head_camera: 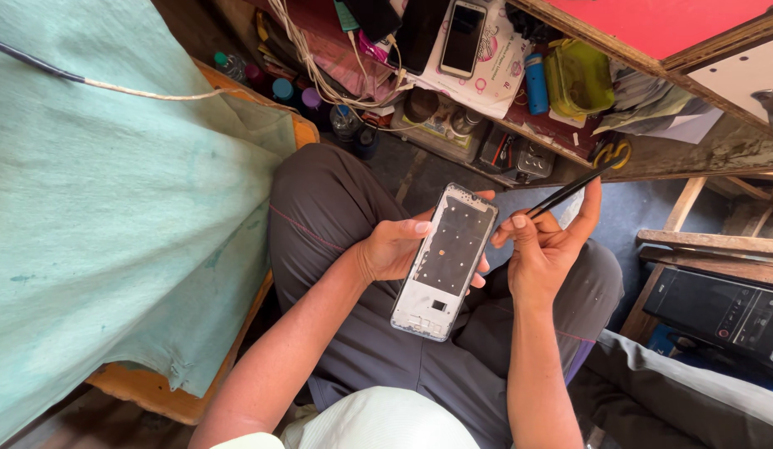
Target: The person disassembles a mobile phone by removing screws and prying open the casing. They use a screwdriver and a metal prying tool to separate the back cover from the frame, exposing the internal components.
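The left hand (pixel 390 249) grasps an opened phone frame (pixel 445 262) above the lap: white-grey housing, dark inner panel with small gold contacts, rectangular cutout near its lower end. The right hand (pixel 543 254), just right of the frame, pinches a slim black tool (pixel 573 185) between its fingers (pixel 509 226), its point near the frame's upper edge.

Both forearms reach forward over the person's lap. The left hand (pixel 390 249) is palm-up, its fingers curled in a cupping grip, thumb stretched across. The right hand (pixel 546 249) is pinched shut, forefinger extended upward.
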`<state>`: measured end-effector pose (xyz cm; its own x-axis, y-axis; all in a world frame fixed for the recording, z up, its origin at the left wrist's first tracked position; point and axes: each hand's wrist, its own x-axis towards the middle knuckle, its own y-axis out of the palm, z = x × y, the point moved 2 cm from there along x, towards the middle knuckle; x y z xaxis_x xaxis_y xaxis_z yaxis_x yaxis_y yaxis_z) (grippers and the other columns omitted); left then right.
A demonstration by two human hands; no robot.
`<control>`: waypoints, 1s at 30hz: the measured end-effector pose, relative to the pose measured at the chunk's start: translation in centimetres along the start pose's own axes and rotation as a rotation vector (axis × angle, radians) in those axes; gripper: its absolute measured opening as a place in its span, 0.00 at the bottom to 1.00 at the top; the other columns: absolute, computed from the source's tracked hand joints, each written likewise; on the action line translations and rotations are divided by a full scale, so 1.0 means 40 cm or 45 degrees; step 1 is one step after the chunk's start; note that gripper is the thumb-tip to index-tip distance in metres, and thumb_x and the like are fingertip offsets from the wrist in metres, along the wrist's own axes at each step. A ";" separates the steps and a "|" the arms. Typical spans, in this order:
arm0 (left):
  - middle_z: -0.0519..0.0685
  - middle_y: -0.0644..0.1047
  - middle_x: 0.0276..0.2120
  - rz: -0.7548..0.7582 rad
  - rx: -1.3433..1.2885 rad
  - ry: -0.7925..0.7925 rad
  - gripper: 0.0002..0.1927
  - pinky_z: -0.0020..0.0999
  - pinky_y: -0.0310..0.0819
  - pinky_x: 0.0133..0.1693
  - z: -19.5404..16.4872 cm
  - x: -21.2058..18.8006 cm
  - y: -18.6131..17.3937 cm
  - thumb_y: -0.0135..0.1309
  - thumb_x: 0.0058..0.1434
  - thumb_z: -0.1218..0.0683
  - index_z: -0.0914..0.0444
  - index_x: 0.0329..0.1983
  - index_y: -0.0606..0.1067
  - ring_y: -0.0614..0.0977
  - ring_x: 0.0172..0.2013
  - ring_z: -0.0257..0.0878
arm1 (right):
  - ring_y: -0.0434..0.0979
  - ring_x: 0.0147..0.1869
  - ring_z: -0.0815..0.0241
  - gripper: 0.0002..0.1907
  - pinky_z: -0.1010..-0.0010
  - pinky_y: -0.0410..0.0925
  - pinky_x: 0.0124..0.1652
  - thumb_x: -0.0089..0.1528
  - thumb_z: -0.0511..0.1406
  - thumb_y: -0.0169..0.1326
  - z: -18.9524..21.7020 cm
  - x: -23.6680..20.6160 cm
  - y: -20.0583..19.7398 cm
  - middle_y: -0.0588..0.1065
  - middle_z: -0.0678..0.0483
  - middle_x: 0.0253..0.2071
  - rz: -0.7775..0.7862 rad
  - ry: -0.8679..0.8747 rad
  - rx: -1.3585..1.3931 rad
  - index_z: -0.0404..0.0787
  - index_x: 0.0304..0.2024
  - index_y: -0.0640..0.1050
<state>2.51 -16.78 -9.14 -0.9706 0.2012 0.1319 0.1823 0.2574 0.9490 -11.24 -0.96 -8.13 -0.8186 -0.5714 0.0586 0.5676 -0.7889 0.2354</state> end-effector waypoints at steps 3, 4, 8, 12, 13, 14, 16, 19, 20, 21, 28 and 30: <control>0.62 0.71 0.61 0.012 -0.045 0.040 0.57 0.60 0.71 0.64 0.001 0.008 0.005 0.61 0.61 0.43 0.55 0.85 0.40 0.78 0.60 0.59 | 0.78 0.35 0.58 0.46 0.68 0.74 0.39 0.69 0.24 0.56 -0.006 0.002 -0.008 0.77 0.46 0.37 0.048 -0.055 -0.032 0.45 0.79 0.44; 0.59 0.71 0.62 0.014 -0.069 0.062 0.58 0.62 0.70 0.66 0.002 0.009 0.005 0.62 0.60 0.44 0.55 0.85 0.41 0.77 0.61 0.58 | 0.79 0.36 0.58 0.45 0.68 0.74 0.39 0.68 0.23 0.56 -0.011 0.003 -0.013 0.78 0.46 0.37 0.069 -0.071 -0.037 0.44 0.78 0.46; 0.60 0.72 0.60 0.071 -0.070 0.040 0.59 0.65 0.68 0.67 0.007 0.008 0.001 0.65 0.59 0.45 0.54 0.85 0.41 0.76 0.62 0.57 | 0.79 0.34 0.55 0.10 0.68 0.73 0.38 0.71 0.23 0.55 -0.028 -0.001 -0.037 0.78 0.41 0.37 0.126 -0.014 -0.122 0.28 0.53 0.70; 0.62 0.73 0.57 0.107 -0.143 0.036 0.60 0.62 0.67 0.67 0.011 0.008 -0.004 0.66 0.58 0.47 0.53 0.85 0.41 0.76 0.61 0.56 | 0.79 0.33 0.58 0.05 0.70 0.73 0.37 0.71 0.28 0.53 -0.032 -0.010 -0.042 0.78 0.44 0.33 0.143 -0.010 -0.113 0.33 0.47 0.70; 0.63 0.73 0.56 0.134 -0.166 0.036 0.60 0.61 0.67 0.67 0.010 0.008 -0.005 0.66 0.58 0.47 0.53 0.86 0.41 0.76 0.60 0.57 | 0.79 0.32 0.58 0.04 0.70 0.73 0.37 0.72 0.29 0.52 -0.032 -0.011 -0.039 0.78 0.45 0.32 0.151 -0.026 -0.110 0.34 0.47 0.70; 0.65 0.73 0.57 0.137 -0.159 0.014 0.60 0.60 0.68 0.66 0.007 0.005 -0.007 0.66 0.58 0.47 0.52 0.85 0.41 0.76 0.61 0.60 | 0.79 0.33 0.58 0.04 0.70 0.74 0.38 0.73 0.30 0.51 -0.031 -0.009 -0.036 0.77 0.45 0.33 0.149 -0.020 -0.085 0.33 0.47 0.71; 0.68 0.73 0.60 0.145 -0.149 -0.033 0.60 0.58 0.69 0.65 0.004 -0.005 -0.010 0.66 0.58 0.46 0.52 0.85 0.41 0.77 0.61 0.66 | 0.80 0.35 0.57 0.07 0.69 0.75 0.39 0.75 0.32 0.48 -0.029 -0.006 -0.031 0.76 0.46 0.35 0.141 -0.007 -0.037 0.32 0.46 0.73; 0.71 0.72 0.57 0.134 -0.103 -0.019 0.59 0.59 0.71 0.64 0.002 -0.009 -0.012 0.65 0.60 0.46 0.54 0.86 0.41 0.76 0.58 0.69 | 0.80 0.41 0.57 0.10 0.69 0.74 0.42 0.75 0.33 0.46 -0.020 -0.005 -0.021 0.77 0.44 0.42 0.099 -0.061 -0.126 0.30 0.45 0.75; 0.70 0.72 0.58 0.139 -0.111 -0.025 0.59 0.58 0.71 0.63 0.001 -0.010 -0.013 0.64 0.60 0.46 0.54 0.86 0.41 0.75 0.59 0.69 | 0.78 0.40 0.57 0.09 0.69 0.74 0.41 0.75 0.31 0.48 -0.015 -0.005 -0.017 0.75 0.45 0.42 0.104 -0.139 -0.227 0.29 0.46 0.75; 0.70 0.72 0.59 0.145 -0.120 -0.032 0.58 0.58 0.71 0.63 0.001 -0.008 -0.013 0.64 0.60 0.46 0.53 0.85 0.40 0.75 0.60 0.69 | 0.77 0.40 0.58 0.07 0.70 0.73 0.41 0.75 0.30 0.50 -0.009 -0.004 -0.014 0.73 0.45 0.43 0.108 -0.217 -0.330 0.28 0.46 0.76; 0.69 0.72 0.59 0.165 -0.127 -0.032 0.58 0.55 0.71 0.63 0.004 -0.009 -0.017 0.64 0.62 0.46 0.54 0.86 0.40 0.75 0.59 0.67 | 0.81 0.44 0.55 0.06 0.63 0.78 0.44 0.75 0.29 0.49 -0.004 0.002 -0.010 0.77 0.43 0.44 0.002 -0.115 -0.183 0.31 0.51 0.72; 0.70 0.72 0.58 0.156 -0.127 -0.035 0.58 0.56 0.71 0.64 0.006 -0.009 -0.018 0.63 0.62 0.46 0.53 0.85 0.40 0.75 0.59 0.67 | 0.83 0.42 0.55 0.05 0.63 0.79 0.42 0.75 0.30 0.48 -0.004 0.001 -0.012 0.78 0.44 0.42 0.030 -0.063 -0.091 0.33 0.52 0.70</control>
<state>2.76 -16.83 -9.95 -0.9371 0.2515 0.2421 0.2816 0.1347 0.9500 -11.55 -0.64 -8.38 -0.8075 -0.5792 0.1116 0.5899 -0.7908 0.1634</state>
